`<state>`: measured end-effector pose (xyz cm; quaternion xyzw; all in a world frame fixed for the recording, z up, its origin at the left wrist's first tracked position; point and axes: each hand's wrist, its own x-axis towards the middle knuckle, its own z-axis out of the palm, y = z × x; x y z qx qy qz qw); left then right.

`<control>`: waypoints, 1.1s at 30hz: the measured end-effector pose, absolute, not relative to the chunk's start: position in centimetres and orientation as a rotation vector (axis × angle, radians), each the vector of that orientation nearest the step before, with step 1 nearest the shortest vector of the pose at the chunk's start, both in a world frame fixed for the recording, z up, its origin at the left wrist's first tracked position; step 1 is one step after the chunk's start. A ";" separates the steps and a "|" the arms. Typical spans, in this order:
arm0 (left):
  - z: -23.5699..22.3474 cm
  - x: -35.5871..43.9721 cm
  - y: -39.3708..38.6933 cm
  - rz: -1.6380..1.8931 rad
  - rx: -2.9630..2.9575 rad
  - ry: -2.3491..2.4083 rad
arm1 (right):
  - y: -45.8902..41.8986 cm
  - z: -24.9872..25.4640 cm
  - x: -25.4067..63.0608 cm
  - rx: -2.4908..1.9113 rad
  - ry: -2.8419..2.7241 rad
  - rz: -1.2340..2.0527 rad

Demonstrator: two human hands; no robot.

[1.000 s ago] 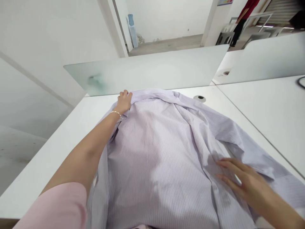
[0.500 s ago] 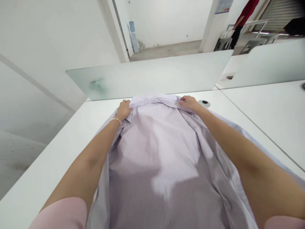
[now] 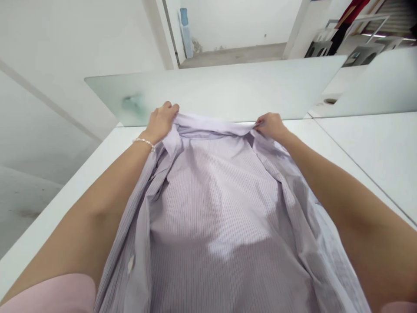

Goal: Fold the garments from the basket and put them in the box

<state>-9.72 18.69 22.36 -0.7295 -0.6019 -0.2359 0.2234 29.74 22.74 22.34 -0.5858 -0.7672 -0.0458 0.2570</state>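
Observation:
A pale lilac striped shirt (image 3: 208, 195) lies spread on the white table, its front open and the inside of its back facing up. Its collar (image 3: 215, 126) is at the far end, stretched between my two hands and raised a little. My left hand (image 3: 163, 119), with a beaded bracelet at the wrist, is closed on the collar's left end. At the collar's right end my right hand (image 3: 271, 126) pinches the fabric. The front panels fall loosely along both sides, and a white button or tag shows on the left one.
A frosted glass divider (image 3: 228, 89) stands along the far edge of the white table (image 3: 365, 139). Beyond it are a water dispenser (image 3: 186, 37), grey stools (image 3: 361, 54) and part of a person in red (image 3: 353, 12). A white wall is at the left.
Both hands have lifted the collar and pulled it outward, so it is now taut and higher. My left hand has moved up and left, and the view has tilted slightly down.

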 end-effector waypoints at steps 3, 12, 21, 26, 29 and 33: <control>23.0 -10.8 20.2 -0.818 -1.979 -1.679 | 21.8 24.5 30.4 -1.626 -2.020 -0.230; 24.2 -8.5 23.9 -1.215 -1.794 -1.935 | 21.1 27.1 29.4 -1.602 -1.901 -0.354; 20.0 -1.4 21.5 -0.805 -2.114 -1.652 | 21.6 22.7 30.2 -1.757 -1.974 -0.052; 17.6 3.5 22.2 -0.840 -2.528 -1.404 | 15.8 21.1 35.1 -1.765 -1.958 0.034; 16.8 6.4 23.0 -0.999 -2.601 -1.372 | 10.0 19.5 38.0 -1.758 -2.028 0.070; 16.6 9.8 23.8 -1.103 -2.650 -1.363 | 1.3 15.8 40.7 -1.719 -2.067 0.110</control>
